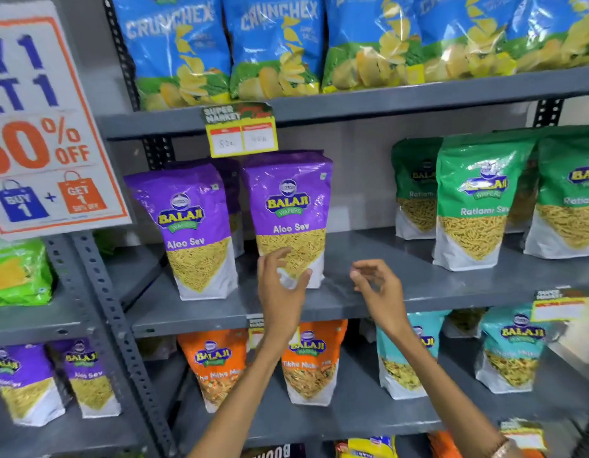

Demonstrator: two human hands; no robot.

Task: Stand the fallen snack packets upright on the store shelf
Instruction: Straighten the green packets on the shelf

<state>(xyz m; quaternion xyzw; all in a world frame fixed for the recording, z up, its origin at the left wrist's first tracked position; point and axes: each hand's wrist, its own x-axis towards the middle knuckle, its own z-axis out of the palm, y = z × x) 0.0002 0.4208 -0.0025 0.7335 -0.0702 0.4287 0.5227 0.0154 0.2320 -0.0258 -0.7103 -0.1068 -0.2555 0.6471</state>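
Two bare arms reached up from the bottom edge. The left hand [279,285] was spread wide, its fingers [299,285] in front of the lower corner of a purple packet [289,206] — perhaps just touching it, though the blur made contact hard to judge. The right hand [380,289] hovered over the bare shelf [402,279] beside it, fingers loosely curled and holding nothing. That packet stood upright, as did a second purple packet [194,226] to its left. Farther right stood green packets [475,200] — all upright. Above hung a price tag [241,133] under blue chip bags [276,44].
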